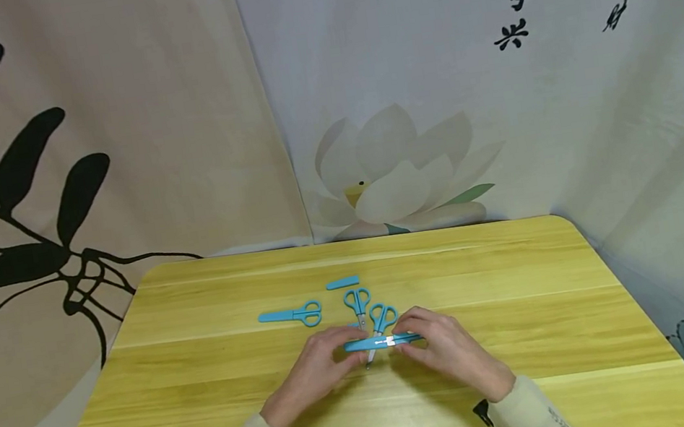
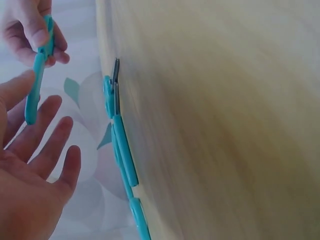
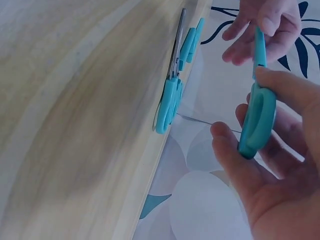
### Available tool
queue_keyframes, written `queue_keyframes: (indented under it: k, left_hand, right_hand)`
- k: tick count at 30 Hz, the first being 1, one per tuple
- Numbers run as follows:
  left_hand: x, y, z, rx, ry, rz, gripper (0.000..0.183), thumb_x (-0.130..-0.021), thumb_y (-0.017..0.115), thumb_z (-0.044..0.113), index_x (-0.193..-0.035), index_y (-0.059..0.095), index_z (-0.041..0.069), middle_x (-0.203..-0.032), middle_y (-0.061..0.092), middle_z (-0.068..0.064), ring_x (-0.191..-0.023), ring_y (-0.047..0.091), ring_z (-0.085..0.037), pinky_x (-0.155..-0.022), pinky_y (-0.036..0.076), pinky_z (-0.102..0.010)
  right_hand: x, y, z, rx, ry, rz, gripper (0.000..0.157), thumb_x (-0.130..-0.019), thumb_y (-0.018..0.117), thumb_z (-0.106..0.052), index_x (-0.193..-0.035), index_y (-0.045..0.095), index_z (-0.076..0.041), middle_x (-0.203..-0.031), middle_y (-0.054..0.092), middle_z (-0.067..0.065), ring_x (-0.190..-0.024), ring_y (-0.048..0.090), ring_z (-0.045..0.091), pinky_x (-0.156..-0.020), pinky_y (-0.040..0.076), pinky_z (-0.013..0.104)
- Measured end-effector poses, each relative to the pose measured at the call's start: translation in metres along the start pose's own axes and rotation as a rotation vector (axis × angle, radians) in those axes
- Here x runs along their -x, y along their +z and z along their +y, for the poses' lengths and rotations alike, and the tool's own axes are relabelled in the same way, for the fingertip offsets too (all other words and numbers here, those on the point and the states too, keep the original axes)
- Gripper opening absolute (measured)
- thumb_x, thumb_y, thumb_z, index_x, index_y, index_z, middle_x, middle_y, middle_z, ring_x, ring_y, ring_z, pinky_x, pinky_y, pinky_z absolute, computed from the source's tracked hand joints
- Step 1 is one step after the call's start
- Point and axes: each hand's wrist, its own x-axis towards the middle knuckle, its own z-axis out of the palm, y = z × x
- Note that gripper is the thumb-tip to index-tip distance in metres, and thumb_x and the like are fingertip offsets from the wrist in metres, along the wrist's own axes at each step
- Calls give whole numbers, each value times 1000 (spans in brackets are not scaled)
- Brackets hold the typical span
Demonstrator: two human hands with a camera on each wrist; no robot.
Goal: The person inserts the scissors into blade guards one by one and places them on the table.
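Left hand (image 1: pixel 324 363) and right hand (image 1: pixel 447 346) pinch blue plastic-handled scissors (image 1: pixel 381 342) we judge light, stiff, best held by blue tapered sheath (image 1: pixel 357 346) and handles (image 1: pixel 405 338).

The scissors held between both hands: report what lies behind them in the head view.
An uncapped pair of scissors on the table: its handles show above and blade tips below. The held scissors cover its middle; what else they hide cannot be seen.
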Motion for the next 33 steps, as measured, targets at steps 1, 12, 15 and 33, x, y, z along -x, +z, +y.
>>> queue_keyframes:
  k: [1, 12, 15, 33]
  left_hand:
    - [0, 0, 0, 4, 8, 6, 31, -92, 79, 11, -122, 74, 7, -127, 72, -8, -121, 65, -27, -103, 51, -51]
    - [-1, 1, 2, -64, 45, 49, 26, -92, 78, 11, -118, 77, 9, -120, 75, -2, -112, 69, -23, -99, 52, -51]
    - [-1, 1, 3, -66, 56, 55, 27, -91, 78, 9, -118, 77, 8, -120, 75, -3, -112, 69, -24, -99, 52, -51]
    - [-1, 1, 9, -78, 55, 53, 25, -93, 77, 8, -118, 77, 8, -120, 75, -3, -113, 68, -23, -98, 53, -48]
  right_hand:
    - [0, 0, 0, -4, -2, 2, 19, -86, 87, -16, -101, 77, -12, -107, 71, -2, -93, 70, 13, -79, 60, 34]
    - [-2, -2, -2, 22, -16, -2, 20, -85, 87, -16, -102, 77, -11, -107, 71, -1, -93, 71, 14, -79, 60, 34]
    - [-3, -3, -3, 29, -16, -6, 21, -85, 87, -16, -103, 77, -11, -108, 71, -1, -94, 71, 15, -80, 60, 34]
    - [-5, -1, -4, 51, -59, 25, 22, -82, 90, -14, -100, 78, -11, -105, 71, -1, -91, 72, 15, -77, 61, 32]
